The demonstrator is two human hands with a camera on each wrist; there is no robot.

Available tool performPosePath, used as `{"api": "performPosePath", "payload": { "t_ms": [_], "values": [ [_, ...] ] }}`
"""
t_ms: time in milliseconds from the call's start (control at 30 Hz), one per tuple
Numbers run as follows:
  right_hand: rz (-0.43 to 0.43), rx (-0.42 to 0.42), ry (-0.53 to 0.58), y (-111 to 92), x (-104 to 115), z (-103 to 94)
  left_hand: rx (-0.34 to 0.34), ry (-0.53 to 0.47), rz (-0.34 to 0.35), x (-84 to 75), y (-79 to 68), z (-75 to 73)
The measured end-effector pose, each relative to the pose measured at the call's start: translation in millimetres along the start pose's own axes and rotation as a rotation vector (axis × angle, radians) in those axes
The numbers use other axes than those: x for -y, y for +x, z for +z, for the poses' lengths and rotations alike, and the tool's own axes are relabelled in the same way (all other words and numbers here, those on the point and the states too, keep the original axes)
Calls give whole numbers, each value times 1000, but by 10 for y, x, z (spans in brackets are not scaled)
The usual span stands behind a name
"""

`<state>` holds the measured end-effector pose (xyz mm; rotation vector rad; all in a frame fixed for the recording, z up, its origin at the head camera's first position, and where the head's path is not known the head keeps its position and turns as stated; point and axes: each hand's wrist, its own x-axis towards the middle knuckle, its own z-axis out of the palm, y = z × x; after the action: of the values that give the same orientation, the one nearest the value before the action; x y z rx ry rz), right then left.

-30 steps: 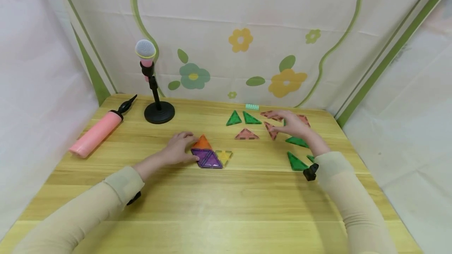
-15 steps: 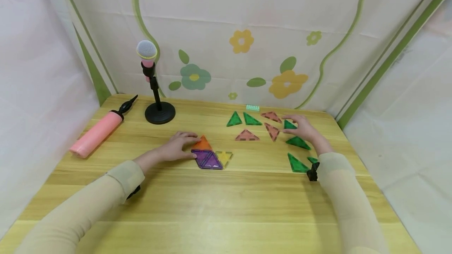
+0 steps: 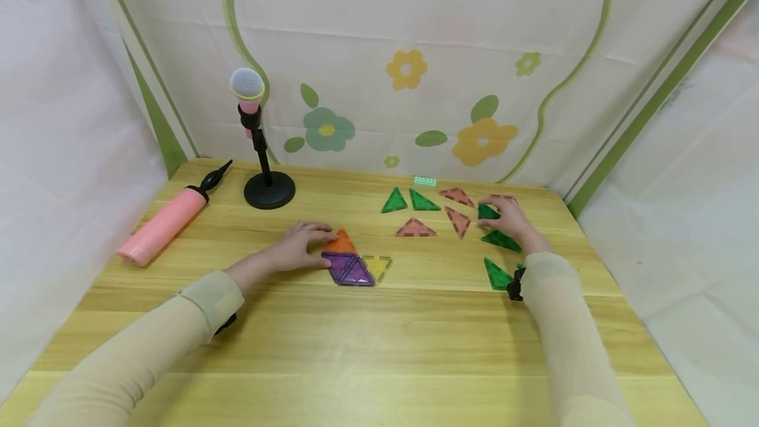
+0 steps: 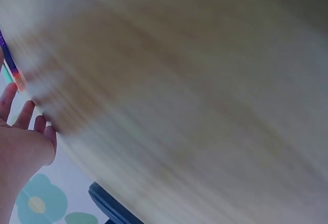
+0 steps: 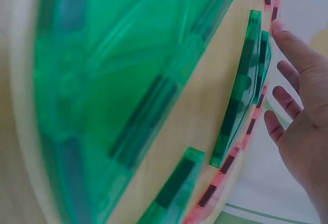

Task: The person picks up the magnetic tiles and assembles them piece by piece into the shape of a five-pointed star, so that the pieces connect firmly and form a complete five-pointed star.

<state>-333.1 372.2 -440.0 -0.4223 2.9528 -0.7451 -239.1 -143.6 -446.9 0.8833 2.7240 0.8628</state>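
In the head view my left hand (image 3: 299, 247) rests at the left of a flat group of magnetic tiles, fingers spread. Its fingertips lie by an orange triangle tile (image 3: 340, 242), and its thumb touches a purple triangle tile (image 3: 339, 264). A second purple tile (image 3: 358, 273) and a yellow tile (image 3: 376, 266) adjoin on the right. My right hand (image 3: 511, 218) reaches over a green triangle tile (image 3: 488, 212), thumb and fingers apart around it. In the right wrist view the right hand (image 5: 307, 96) has loosely bent fingers near the green and pink tiles; whether it grips one is unclear.
Pink triangle tiles (image 3: 416, 227) and green triangle tiles (image 3: 500, 275) lie scattered about the right hand. A small mint-coloured block (image 3: 424, 182) lies at the table's back edge. A toy microphone on a stand (image 3: 268, 190) and a pink hand pump (image 3: 163, 225) occupy the left.
My right hand has moved from the pink tiles rightward, then settled over the green tile. The left hand has stayed almost still beside the orange and purple tiles.
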Motion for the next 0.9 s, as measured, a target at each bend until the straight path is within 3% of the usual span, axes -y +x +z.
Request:
{"api": "performPosePath", "payload": {
  "t_ms": [367,900],
  "values": [
    [25,-21,-32,36,-96,61,19,2,-7,5,-4,-2],
    [138,8,-9,49,13,30,0,18,-9,-20,2,4]
  ]
}}
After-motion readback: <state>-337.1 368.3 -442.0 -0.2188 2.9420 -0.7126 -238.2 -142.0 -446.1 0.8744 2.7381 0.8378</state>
